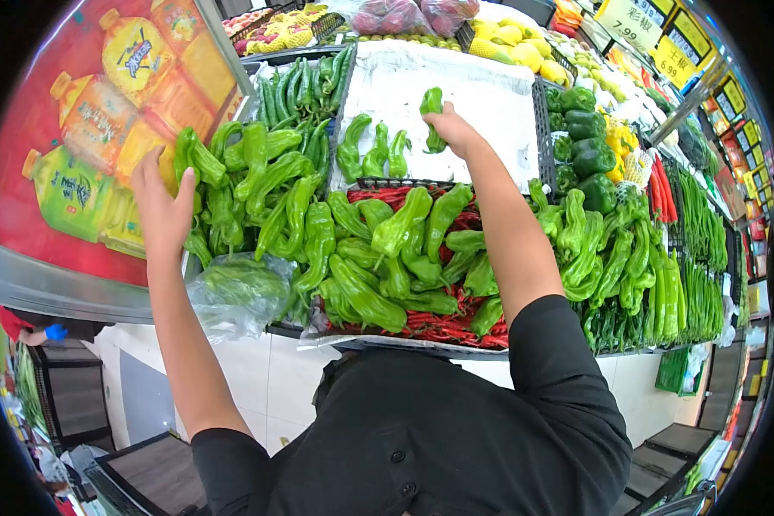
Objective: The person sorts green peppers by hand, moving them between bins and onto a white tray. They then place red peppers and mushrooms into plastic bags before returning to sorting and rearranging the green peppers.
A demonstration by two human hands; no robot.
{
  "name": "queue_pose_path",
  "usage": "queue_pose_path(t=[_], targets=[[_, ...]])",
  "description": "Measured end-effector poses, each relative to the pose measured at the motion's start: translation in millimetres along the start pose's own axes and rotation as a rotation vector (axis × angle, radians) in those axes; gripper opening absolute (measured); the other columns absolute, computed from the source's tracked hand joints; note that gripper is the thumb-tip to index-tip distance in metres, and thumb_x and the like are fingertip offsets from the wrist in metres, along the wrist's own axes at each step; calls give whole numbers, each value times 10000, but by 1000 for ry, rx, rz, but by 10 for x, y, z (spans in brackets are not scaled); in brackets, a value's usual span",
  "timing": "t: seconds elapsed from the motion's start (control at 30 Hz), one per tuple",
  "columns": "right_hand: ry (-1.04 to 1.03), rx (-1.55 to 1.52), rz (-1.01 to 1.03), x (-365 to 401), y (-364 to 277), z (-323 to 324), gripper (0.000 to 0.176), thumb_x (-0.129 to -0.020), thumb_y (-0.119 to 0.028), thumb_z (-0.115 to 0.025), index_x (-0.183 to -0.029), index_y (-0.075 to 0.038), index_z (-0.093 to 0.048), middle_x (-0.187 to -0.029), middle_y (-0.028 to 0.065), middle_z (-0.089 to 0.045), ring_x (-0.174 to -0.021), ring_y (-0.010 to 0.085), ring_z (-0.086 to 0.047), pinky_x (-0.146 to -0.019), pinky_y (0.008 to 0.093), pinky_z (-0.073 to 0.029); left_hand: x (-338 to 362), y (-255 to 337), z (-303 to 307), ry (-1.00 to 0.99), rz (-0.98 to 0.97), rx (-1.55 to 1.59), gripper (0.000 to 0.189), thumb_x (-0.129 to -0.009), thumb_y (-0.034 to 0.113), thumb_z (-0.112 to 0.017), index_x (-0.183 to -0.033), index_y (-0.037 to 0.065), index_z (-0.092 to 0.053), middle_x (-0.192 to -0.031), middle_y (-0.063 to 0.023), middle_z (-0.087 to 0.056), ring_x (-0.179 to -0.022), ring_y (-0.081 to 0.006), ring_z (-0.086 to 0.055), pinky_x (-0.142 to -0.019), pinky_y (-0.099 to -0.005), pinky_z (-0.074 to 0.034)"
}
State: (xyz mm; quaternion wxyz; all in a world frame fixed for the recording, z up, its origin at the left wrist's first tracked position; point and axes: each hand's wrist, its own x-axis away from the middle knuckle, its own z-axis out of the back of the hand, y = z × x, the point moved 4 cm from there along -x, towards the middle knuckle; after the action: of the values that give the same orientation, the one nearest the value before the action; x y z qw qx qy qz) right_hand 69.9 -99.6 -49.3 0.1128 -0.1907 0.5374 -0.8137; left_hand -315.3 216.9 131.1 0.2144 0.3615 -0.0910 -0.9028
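Observation:
My right hand (456, 132) is closed around a green pepper (431, 105), held over a crate lined with white paper (482, 77). Three more green peppers lie in a row on that paper, among them a curved one (376, 152). On the left, my left hand (162, 206) is open, thumb and fingers apart. Its thumb is right beside a light green pepper (201, 163) at the edge of a large heap of green peppers (271, 176). Below this hand sits a clear plastic bag (241, 291) with green produce inside.
Red chillies (421, 328) lie under the front peppers. Slim dark green peppers (305, 90) fill the crate behind the heap. Green bell peppers (592, 157) stand right of the white paper. A drink-poster panel (103, 146) borders the left side. Price signs (632, 24) hang at back right.

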Motion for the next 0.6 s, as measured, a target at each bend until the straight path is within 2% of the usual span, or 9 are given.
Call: queue_pose_path(t=[0.07, 0.1, 0.17, 0.23, 0.37, 0.4, 0.5, 0.6], targets=[[-32, 296, -114, -157, 221, -73, 1011, -865, -351, -651, -1564, 39, -33, -1459, 384, -398, -1361, 459, -437, -1102, 482, -404, -106, -302, -245, -46, -75, 6, 580, -908, 185, -687, -1400, -20, -460, -1375, -236, -496, -1291, -388, -471, -1110, -443, -367], [-28, 499, -155, -155, 277, -138, 1068, -845, -397, -662, -1545, 85, -16, -1454, 381, -404, -1340, 470, -452, -1123, 471, -394, -123, -402, -357, -70, -113, 8, 600, -907, 199, -692, -1407, -26, -448, -1380, -246, -489, -1296, -391, -467, -1114, -440, -362], [-102, 618, -235, -119, 365, -305, 1091, -844, -406, -658, -1521, 139, 2, -1452, 374, -413, -1343, 449, -460, -1123, 448, -401, -153, -513, -497, -98, -68, 71, 611, -905, 207, -701, -1405, -36, -446, -1384, -246, -490, -1299, -387, -469, -1111, -436, -367], [-120, 648, -254, -94, 453, -459, 1065, -850, -392, -648, -1510, 159, -20, -1445, 370, -426, -1347, 423, -470, -1117, 419, -411, -192, -604, -601, -119, -42, 142, 621, -902, 210, -710, -1404, -42, -444, -1381, -246, -498, -1297, -382, -478, -1107, -430, -375], [-116, 705, -214, -194, 675, -585, 1036, -847, -374, -648, -1472, 218, -72, -1355, 351, -536, -1251, 408, -573, -1046, 394, -481, -213, -831, -693, -132, -25, 209, 604, -895, 196, -723, -1381, -46, -459, -1330, -244, -541, -1250, -368, -526, -1076, -418, -407], [-114, 736, -170, -183, 633, -596, 1011, -855, -371, -649, -1448, 247, -113, -1287, 353, -586, -1193, 401, -616, -1011, 391, -505, -217, -830, -697, -130, -25, 208, 592, -894, 191, -726, -1370, -48, -467, -1310, -243, -556, -1231, -364, -543, -1063, -415, -418], [-159, 738, -114, -149, 562, -540, 995, -872, -394, -652, -1442, 249, -148, -1277, 355, -592, -1184, 394, -624, -1008, 388, -504, -213, -820, -682, -125, 27, 184, 541, -894, 176, -725, -1331, -45, -495, -1248, -238, -594, -1175, -365, -577, -1024, -414, -443], [-29, 693, -129, -184, 593, -559, 888, -896, -403, -653, -1410, 211, -268, -1220, 361, -613, -1139, 417, -637, -962, 426, -522, -230, -741, -606, -120, 56, 102, 497, -900, 173, -718, -1301, -40, -514, -1202, -235, -613, -1138, -367, -594, -992, -417, -453]])
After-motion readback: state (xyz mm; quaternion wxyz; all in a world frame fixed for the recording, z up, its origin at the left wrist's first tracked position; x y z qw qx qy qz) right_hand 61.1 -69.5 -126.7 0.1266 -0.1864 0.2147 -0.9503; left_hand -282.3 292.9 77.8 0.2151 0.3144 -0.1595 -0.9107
